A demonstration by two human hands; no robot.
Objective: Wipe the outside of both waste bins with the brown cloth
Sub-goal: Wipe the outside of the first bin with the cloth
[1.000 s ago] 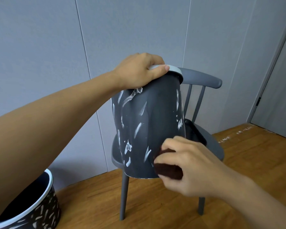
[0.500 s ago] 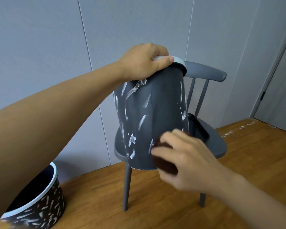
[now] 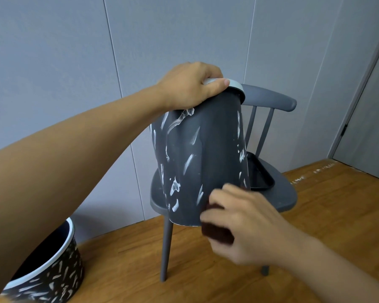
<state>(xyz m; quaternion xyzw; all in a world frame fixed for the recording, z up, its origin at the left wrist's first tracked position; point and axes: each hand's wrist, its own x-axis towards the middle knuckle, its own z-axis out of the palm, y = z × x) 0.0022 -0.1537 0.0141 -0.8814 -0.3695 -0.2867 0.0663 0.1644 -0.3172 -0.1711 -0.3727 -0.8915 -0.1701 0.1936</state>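
Observation:
A dark grey waste bin (image 3: 208, 158) with white smears is held up in the air, tilted, in front of a chair. My left hand (image 3: 192, 85) grips its white rim at the top, thumb over the edge. My right hand (image 3: 243, 221) holds a folded brown cloth (image 3: 216, 230) and presses it against the bin's lower right side near the bottom edge. A second bin (image 3: 46, 278), dark with many white smears and a white rim, stands on the floor at the lower left, partly hidden behind my left forearm.
A grey spindle-back chair (image 3: 278, 101) stands behind the held bin, against the grey panelled wall. A black tray (image 3: 260, 173) lies on its seat. The floor is wooden. A grey door (image 3: 370, 119) is at the far right.
My right hand with the cloth has slid slightly down along the bin's lower edge. The view has shifted a little, so bin and chair sit further right.

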